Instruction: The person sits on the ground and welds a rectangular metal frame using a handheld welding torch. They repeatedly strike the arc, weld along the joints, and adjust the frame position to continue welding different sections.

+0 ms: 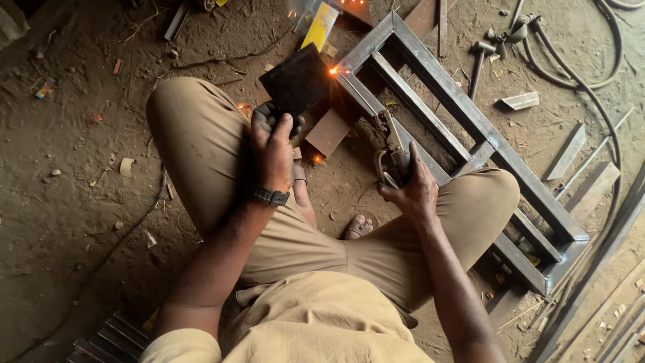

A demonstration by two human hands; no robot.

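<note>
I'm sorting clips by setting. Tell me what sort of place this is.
Probably a metal welding workshop: a steel frame lies on the dirt floor, sparks glow at its corner, and the left hand holds a dark welding shield.

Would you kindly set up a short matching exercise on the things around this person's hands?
Things:
1. dark rectangular shield plate
2. grey welding electrode holder
3. grey rectangular steel frame
4. metal hammer

Places:
a. flat on the dirt floor, with an orange glow at its near corner
b. gripped in the right hand
c. beyond the frame, untouched
d. raised in the left hand

Pairs: 1-d, 2-b, 3-a, 4-c
</note>
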